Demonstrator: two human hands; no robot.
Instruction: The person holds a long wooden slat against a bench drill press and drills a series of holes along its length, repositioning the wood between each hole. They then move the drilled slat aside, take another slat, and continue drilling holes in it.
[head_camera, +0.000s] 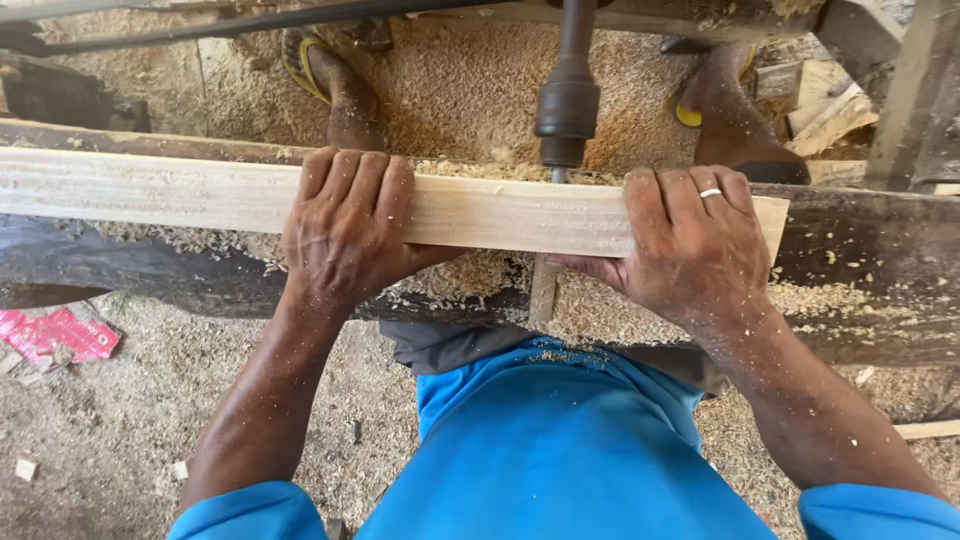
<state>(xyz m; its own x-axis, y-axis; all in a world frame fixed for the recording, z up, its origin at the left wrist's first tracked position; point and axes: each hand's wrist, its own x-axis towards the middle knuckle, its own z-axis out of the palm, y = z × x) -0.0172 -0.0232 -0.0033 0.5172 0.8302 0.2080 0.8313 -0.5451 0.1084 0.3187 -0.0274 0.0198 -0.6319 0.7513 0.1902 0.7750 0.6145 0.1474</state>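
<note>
Across the middle of the view lies a long, pale, squared strip of sawn wood (200, 195), running from the left edge to just past the right hand. It rests on a dark, worn timber surface (870, 270) that is strewn with sawdust. Both hands grip it from the near side, fingers curled over its far edge. The left hand (345, 230) clamps the strip left of centre, four fingers side by side on top and the thumb tucked under the near edge. The right hand (695, 245) holds the strip close to its right end in the same way, fingers pressed together on top, a silver ring (710, 193) on one finger, the thumb pointing left beneath the wood.

Between the two hands, on the far side of the strip, a dark metal drill chuck (567, 105) hangs upright from above, its thin bit (558, 175) meeting the far edge of the wood; whether it enters the wood cannot be told. A small upright wooden peg (543, 290) shows just below the strip on the near side.

Beyond the surface, two feet in yellow sandals (310, 70) stand on a thick bed of sawdust (460, 90). Nearest the camera is a blue shirt (550, 450). At far left on the ground lies a crumpled red wrapper (55, 335).
</note>
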